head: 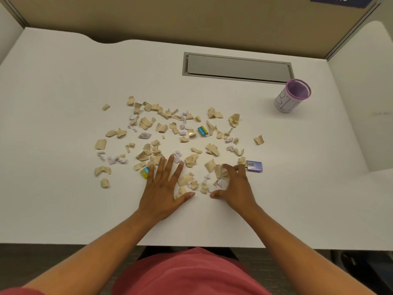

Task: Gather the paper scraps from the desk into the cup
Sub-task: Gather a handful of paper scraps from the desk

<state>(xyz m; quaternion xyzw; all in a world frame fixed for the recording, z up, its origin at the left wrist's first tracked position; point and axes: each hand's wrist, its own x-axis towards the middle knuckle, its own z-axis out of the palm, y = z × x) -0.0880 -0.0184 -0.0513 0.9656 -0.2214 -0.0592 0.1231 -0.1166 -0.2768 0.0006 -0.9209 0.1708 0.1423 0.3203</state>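
Several tan and white paper scraps (pixel 170 137) lie scattered over the middle of the white desk (pixel 63 103). A purple mesh cup (pixel 294 95) wrapped in white paper stands upright at the far right, apart from the scraps. My left hand (pixel 164 188) lies flat with its fingers spread on the near edge of the scraps. My right hand (pixel 232 185) is beside it, fingers curled like a claw over a few scraps. Neither hand has lifted anything. Small printed pieces lie among the scraps: a blue one (pixel 254 166), a teal one (pixel 202 131) and a yellow one (pixel 144 172).
A grey cable hatch (pixel 237 68) is set into the desk behind the scraps. Beige partition walls (pixel 170 15) close off the back and right side. The desk's front edge (pixel 191 246) runs just above my lap.
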